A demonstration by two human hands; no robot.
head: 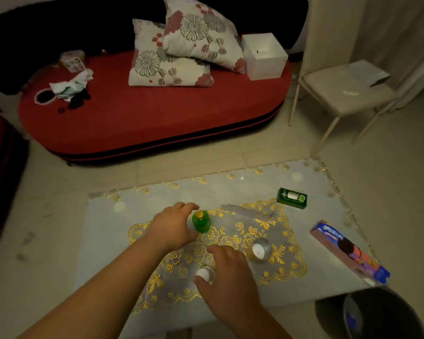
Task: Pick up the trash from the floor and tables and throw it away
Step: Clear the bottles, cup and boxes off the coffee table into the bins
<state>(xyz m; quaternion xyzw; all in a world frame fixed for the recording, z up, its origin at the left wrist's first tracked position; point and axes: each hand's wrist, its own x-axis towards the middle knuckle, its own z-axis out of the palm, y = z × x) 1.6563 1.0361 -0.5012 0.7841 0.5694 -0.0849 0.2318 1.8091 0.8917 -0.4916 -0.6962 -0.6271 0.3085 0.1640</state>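
A small green bottle with a yellow cap stands on the low table, which has a gold-embroidered cloth. My left hand curls around the bottle's left side. My right hand grips a clear bottle with a white cap at the table's near side. A second clear white-capped bottle stands to the right. Further right lie a green box, a blue cookie box and a pale flat packet. A dark trash bin stands at the table's near right corner.
Beyond the table is a red couch with two floral pillows, a white box, crumpled paper and a small carton. A cream chair stands on the tiled floor at the right.
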